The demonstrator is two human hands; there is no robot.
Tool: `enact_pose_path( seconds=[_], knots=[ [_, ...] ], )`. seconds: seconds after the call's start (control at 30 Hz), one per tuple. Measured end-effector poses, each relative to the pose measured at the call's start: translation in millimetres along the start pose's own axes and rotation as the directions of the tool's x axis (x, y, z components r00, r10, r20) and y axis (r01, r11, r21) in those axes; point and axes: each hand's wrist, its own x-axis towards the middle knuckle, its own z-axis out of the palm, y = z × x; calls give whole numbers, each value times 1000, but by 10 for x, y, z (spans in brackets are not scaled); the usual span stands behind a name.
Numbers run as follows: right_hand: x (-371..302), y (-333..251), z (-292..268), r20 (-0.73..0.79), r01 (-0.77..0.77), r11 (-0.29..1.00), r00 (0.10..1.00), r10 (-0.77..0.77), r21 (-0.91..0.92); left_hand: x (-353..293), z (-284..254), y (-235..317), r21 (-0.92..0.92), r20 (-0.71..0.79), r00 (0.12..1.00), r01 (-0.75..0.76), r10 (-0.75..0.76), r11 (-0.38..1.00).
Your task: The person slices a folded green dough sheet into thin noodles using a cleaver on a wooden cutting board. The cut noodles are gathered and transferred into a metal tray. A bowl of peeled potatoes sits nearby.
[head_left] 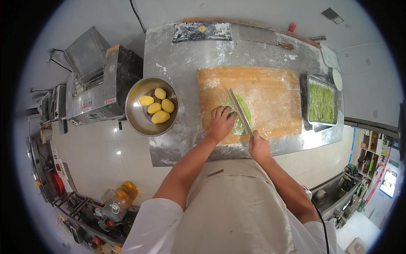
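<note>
My right hand [259, 146] is closed round the handle of a kitchen knife [240, 111]. Its blade points away from me, slanting to the left across the wooden cutting board [277, 95]. Under and beside the blade lie pale green vegetable shreds [243, 104], with more close to my left fingers. My left hand [222, 122] rests on the board just left of the blade, fingers curled over a green vegetable [231, 114] that is mostly hidden beneath them. The exact kind of vegetable cannot be made out.
Left of the board, a steel bowl [132, 108] holds several peeled potatoes [160, 117]. At the right, a metal tray [311, 122] is filled with green shreds [321, 103]. Flour marks the steel table [182, 63]. A boxy metal machine [99, 95] stands beyond the bowl.
</note>
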Motion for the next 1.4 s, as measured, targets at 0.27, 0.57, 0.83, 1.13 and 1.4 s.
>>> enact_pose_path(
  seconds=[0.27,0.57,0.83,1.13,1.4],
  knots=[
    [-200,-84,-71,117,-92,996,989,92,-9,-63,31,-9,-13,39,999,8,-7,1000],
    [65,-39,210,4,-40,999,999,40,6,-50,21,-10,-28,19,1000,8,-7,1000],
    [-67,-72,-44,3,4,1000,1000,-4,31,-52,-22,-7,1,9,1000,15,-15,1000],
    [-117,-170,-63,67,-35,999,997,34,13,-91,13,-23,-15,38,999,19,-19,1000],
    [72,-72,205,-3,-12,1000,1000,12,4,-50,6,-4,-4,9,1000,12,-12,1000]
  ],
)
